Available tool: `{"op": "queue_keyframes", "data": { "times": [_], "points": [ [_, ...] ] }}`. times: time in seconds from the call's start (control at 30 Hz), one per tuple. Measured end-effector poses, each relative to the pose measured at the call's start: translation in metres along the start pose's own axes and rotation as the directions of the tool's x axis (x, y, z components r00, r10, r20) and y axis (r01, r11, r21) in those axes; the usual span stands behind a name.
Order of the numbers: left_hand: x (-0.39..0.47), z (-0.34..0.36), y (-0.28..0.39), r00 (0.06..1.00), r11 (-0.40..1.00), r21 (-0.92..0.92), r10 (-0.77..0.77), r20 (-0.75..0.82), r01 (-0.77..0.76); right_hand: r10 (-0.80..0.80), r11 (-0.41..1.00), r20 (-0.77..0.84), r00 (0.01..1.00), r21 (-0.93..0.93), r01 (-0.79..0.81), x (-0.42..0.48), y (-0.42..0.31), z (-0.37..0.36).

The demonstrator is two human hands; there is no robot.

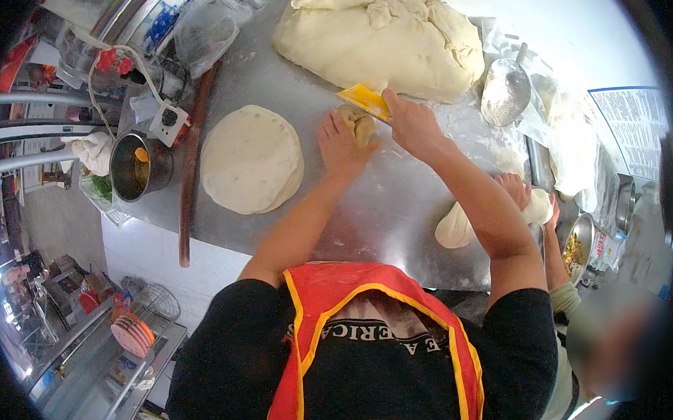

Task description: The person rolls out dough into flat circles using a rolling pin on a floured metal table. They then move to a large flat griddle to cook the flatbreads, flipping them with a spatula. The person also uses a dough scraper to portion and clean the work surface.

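Observation:
My right hand [414, 125] grips a yellow dough scraper [364, 100], its blade tilted over a small lump of dough [358, 124]. My left hand [340, 145] rests against the left side of that lump, fingers close together. A very large mass of dough [374, 45] lies just beyond both hands on the metal worktop [337, 221]. To the left is a stack of flat round dough sheets [250, 157], lightly specked, with the edge of a lower one showing at the lower right.
Left of the sheets lie a long wooden rolling pin [191, 177] and a metal pot [137, 167]. At right, a co-worker's hands [515, 191] press a dough roll [455, 226]. A metal scoop [505, 93] lies upper right; a metal bowl of food [579, 244] stands beyond the co-worker's hands.

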State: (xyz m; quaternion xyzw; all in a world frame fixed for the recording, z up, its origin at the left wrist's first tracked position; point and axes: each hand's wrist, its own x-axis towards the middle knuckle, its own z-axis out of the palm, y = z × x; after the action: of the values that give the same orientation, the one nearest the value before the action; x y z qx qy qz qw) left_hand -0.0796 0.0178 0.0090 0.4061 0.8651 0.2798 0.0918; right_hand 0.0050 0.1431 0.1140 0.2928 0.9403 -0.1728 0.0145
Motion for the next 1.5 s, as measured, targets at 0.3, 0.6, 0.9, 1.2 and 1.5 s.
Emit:
{"op": "queue_keyframes", "data": {
  "times": [0.3,0.6,0.9,1.2,1.5],
  "points": [
    [0.011,0.019,-0.033,0.991,0.996,0.033,0.083,0.108,-0.087,0.066,0.996,0.024,0.998,-0.057,-0.065,0.028,-0.022,0.049],
    [-0.068,0.012,-0.038,0.653,0.953,-0.283,0.282,0.703,-0.107,0.032,0.997,-0.184,0.982,0.078,-0.018,0.014,0.008,-0.067],
    [0.053,-0.024,0.006,0.94,0.942,-0.026,0.331,-0.076,-0.334,-0.037,0.996,0.005,0.999,-0.083,0.038,0.091,0.004,-0.043],
    [0.082,0.012,0.005,0.901,0.905,0.06,0.411,0.136,-0.422,0.035,0.997,0.097,0.995,-0.077,-0.027,0.102,0.021,0.002],
    [0.081,0.041,-0.006,0.92,0.923,0.08,0.382,-0.086,-0.376,-0.091,0.981,-0.172,0.981,-0.184,0.059,0.092,0.0,0.051]
  ]
}}
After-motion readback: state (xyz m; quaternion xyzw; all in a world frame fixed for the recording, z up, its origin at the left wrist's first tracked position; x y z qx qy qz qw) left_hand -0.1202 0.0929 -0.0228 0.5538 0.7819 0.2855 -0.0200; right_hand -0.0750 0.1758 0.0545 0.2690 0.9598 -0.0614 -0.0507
